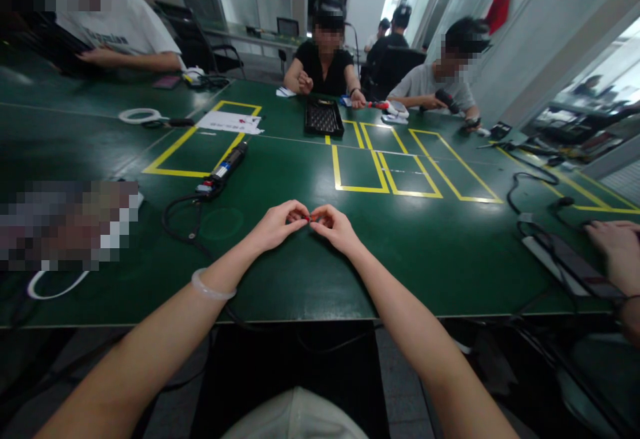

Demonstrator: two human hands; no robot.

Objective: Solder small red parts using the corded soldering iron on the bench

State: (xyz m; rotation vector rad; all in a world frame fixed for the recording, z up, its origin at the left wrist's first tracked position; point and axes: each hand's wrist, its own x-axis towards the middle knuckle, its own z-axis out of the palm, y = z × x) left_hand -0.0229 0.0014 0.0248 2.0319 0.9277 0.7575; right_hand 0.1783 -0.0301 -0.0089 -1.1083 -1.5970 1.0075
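Note:
Both hands meet over the green table (310,279), fingertips almost touching. Between them is a small red and dark piece (308,219), mostly hidden by my fingers, so its kind does not show. My left hand (283,224), with a pale bangle (213,285) on its wrist, is closed with thumb and fingers pinching at the piece. My right hand (334,227) is closed in a like pinch from the other side. Left of my hands lies a black, cylindrical tool (227,167) with a blue and white label and a dark cord (173,225).
Yellow tape outlines (360,189) mark the table. Beyond them are a black compartment tray (324,117), a white sheet (230,123) and a white ring-shaped object (143,116). Several people sit around the table. At right, another person's hand (613,242) rests near a dark flat device (575,265) and cables.

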